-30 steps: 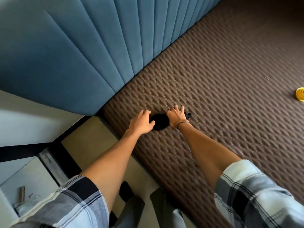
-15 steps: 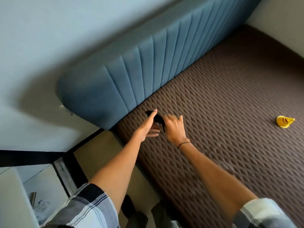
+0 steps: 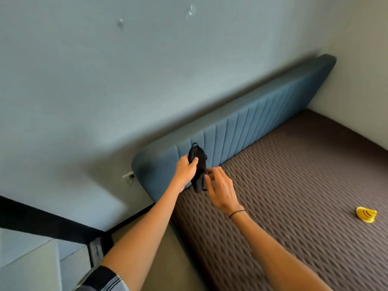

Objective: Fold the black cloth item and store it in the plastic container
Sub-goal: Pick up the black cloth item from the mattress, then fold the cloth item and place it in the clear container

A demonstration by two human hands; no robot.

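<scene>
A small black cloth item [image 3: 199, 164] with thin loops hangs in the air in front of the blue headboard [image 3: 252, 127], folded narrow and upright. My left hand [image 3: 185, 170] grips its left side, thumb across the front. My right hand [image 3: 220, 190] pinches its lower right edge with the fingertips. Both hands are above the near corner of the brown quilted mattress [image 3: 294, 196]. No plastic container is in view.
A yellow ridged object [image 3: 366, 214] lies on the mattress at the right. A pale wall rises behind the headboard, with a small socket [image 3: 128, 177] at its left end. A black strip [image 3: 52, 225] and floor lie to the lower left.
Both hands lifted the black cloth off the mattress and up in front of the headboard. The view tilted upward, showing more wall.
</scene>
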